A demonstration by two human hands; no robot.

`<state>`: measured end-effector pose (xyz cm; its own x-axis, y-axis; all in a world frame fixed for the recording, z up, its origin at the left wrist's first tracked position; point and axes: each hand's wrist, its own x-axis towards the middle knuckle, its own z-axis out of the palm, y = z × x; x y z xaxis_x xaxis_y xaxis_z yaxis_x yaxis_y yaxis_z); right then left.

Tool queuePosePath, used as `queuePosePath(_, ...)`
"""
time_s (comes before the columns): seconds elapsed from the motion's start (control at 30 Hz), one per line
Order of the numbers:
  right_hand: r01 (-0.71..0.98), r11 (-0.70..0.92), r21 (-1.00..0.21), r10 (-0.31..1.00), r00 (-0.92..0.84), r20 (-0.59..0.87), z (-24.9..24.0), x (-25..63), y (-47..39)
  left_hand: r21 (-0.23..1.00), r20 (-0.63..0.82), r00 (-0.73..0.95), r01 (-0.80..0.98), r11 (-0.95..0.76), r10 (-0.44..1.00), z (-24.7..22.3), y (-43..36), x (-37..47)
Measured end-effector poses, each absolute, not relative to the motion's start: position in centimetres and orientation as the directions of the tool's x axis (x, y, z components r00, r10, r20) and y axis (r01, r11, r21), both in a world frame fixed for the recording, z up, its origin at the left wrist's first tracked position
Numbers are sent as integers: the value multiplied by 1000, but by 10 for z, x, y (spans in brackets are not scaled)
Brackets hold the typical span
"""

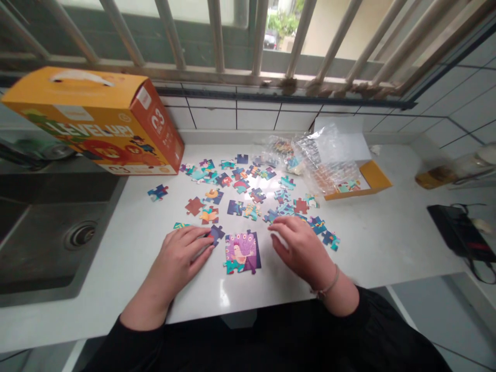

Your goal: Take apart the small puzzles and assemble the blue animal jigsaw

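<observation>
My left hand (180, 258) is at the dark blue puzzle piece (217, 235), its fingertips and thumb closed at the left edge of the piece. Just right of that piece lies a joined block of puzzle pieces (241, 252) showing a purple peacock, with a dark blue strip along its right side. On the other side of the block, my right hand (300, 253) hovers over or rests on the counter with thumb and fingers apart and nothing visible in them. Loose puzzle pieces (251, 211) are spread beyond both hands; a teal and yellow puzzle piece (181, 226) is partly hidden behind my left hand.
An orange puzzle box (77, 121) with a handle stands at the back left, beside the sink (42, 232). An opened box (374, 178) with clear plastic bags (329, 160) sits at the back right. A black item with a strap (461, 232) lies far right. Window bars line the back.
</observation>
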<state>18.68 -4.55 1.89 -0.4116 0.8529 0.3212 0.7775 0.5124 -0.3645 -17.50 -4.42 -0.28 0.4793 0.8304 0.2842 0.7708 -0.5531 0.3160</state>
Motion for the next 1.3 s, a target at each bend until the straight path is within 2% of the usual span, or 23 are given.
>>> queuePosePath(0.13,897,331,-294,925,-246,289,23,210,23,302,285,426,811,-502,859,-4,-43,-174)
queuePosePath(0.27,957,204,-208,969,-168,180,23,199,84,312,279,410,816,-486,868,-3,-44,-173)
queuePosePath(0.43,985,112,-134,991,-100,93,18,169,122,381,285,510,717,-584,812,0,-46,-166)
queuePosePath(0.57,987,93,-134,994,-85,65,12,165,131,392,262,512,718,-575,818,-2,-46,-165)
queuePosePath(0.7,974,132,-186,989,-115,96,12,173,132,366,259,436,782,-505,862,-9,-44,-167)
queuePosePath(0.83,915,280,-290,948,-216,235,22,185,107,335,276,392,817,-470,878,-7,-45,-167)
queuePosePath(0.93,783,463,-415,883,-367,292,31,193,56,363,300,436,770,-524,848,0,-50,-163)
queuePosePath(1.03,559,655,-508,741,-606,288,32,196,-9,401,270,556,677,-617,786,4,-57,-152)
queuePosePath(1.17,465,732,-498,638,-724,262,17,193,-79,426,185,676,599,-678,713,0,-62,-131)
queuePosePath(1.3,536,747,-393,650,-713,262,-1,188,-114,458,136,682,600,-656,719,-5,-61,-118)
